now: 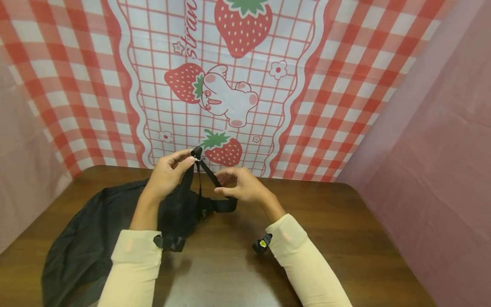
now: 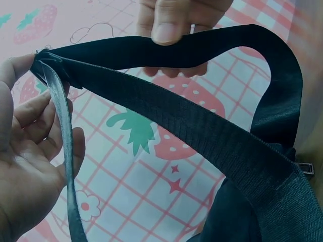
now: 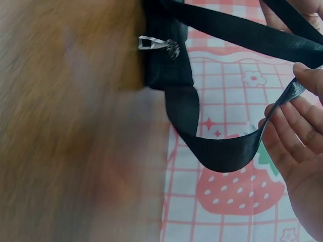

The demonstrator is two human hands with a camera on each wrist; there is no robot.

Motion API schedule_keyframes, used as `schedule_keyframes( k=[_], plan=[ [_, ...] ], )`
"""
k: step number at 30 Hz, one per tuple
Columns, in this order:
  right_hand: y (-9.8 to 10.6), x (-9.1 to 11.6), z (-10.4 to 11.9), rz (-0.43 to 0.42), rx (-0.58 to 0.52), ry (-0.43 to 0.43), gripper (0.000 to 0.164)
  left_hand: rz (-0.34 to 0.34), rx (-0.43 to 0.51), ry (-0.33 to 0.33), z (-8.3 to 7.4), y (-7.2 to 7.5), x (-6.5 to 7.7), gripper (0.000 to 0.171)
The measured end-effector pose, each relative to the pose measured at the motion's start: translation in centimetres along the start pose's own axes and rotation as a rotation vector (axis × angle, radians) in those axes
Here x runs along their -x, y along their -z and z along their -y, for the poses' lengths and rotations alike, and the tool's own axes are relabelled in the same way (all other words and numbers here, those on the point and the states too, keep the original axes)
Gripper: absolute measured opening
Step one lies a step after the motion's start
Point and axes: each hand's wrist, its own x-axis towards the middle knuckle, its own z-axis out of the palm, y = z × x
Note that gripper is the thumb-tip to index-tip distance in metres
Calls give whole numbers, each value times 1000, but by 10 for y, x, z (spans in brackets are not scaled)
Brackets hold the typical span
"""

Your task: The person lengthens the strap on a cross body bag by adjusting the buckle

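A black fabric bag (image 1: 96, 230) lies on the table's left side, its long black strap (image 2: 176, 98) raised off the tabletop. My left hand (image 1: 163, 177) pinches the strap's upper end between thumb and fingers, where several lengths of webbing meet; a small shiny bit shows by the thumb. Lower and to the right, my right hand (image 1: 245, 185) pinches another stretch of the same strap between thumb and fingers. Between that hand and the bag the webbing hangs in a loop (image 3: 224, 154). A metal zipper pull (image 3: 154, 44) shows near the strap's base in the right wrist view.
The brown wooden table (image 1: 326, 247) extends to the right of the hands. Behind it hangs a red and white checked cloth (image 1: 345, 85) printed with strawberries. Pink cloth walls (image 1: 433, 149) close off both sides. Each sleeve cuff has a black wrist device (image 1: 170, 243).
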Motion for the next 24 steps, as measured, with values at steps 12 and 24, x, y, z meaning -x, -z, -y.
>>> schedule_keyframes(
  k=[12, 24],
  plan=[
    [3, 10, -9, 72, 87, -53, 35, -35, -6, -53, 3, 3, 2, 39],
    [13, 15, -6, 54, 64, -123, 45, -24, -21, -55, 4, 0, 0, 39]
  ],
)
